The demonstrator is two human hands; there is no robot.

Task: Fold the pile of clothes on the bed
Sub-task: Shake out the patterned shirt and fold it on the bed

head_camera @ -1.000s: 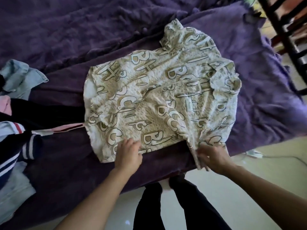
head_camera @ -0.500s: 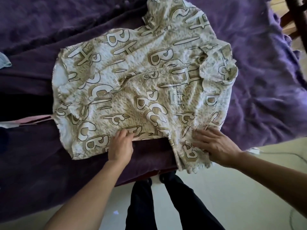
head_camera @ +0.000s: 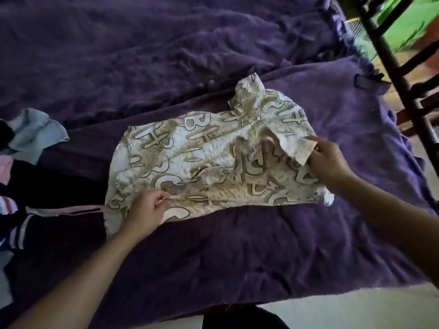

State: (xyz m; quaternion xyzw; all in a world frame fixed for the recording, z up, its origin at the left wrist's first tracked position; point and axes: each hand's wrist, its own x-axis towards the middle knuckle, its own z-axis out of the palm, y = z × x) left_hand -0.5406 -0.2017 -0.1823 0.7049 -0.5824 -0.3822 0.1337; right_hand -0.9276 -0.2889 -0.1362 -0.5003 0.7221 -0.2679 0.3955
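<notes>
Entry: status of folding.

The printed shirt [head_camera: 190,150] lies spread on the purple blanket [head_camera: 237,245] of the bed, roughly in the middle, collar end pointing away from me. It is not yet a folded packet: most of it is one flat layer, creased toward the right.

Left grip [head_camera: 147,208]: fingers curled, pinching a ridge of the shirt's cloth close to its near edge, left of centre.

Right grip [head_camera: 329,160]: thumb and fingers pinching a flap at the shirt's right side. The flap is lifted off the blanket and turned so that its pale plain underside shows.

Judgement: I am in the first fold of this garment, bringing the right side in over the body. No finished fold is visible on it.

Left to do: the pile [head_camera: 47,176] sits at the left edge of the bed, touching the shirt's left edge through a pink strip [head_camera: 66,210]. In it I make out a light blue piece [head_camera: 33,132], dark cloth, and a striped piece [head_camera: 16,233], all rumpled. I see no stack of folded items anywhere in view, so I put the task near its start.

Containers: none in view, no basket, bin or drawer. Everything rests directly on the bed. A dark wooden frame [head_camera: 392,67] stands beyond the right corner; pale floor [head_camera: 356,305] shows below the bed edge.
</notes>
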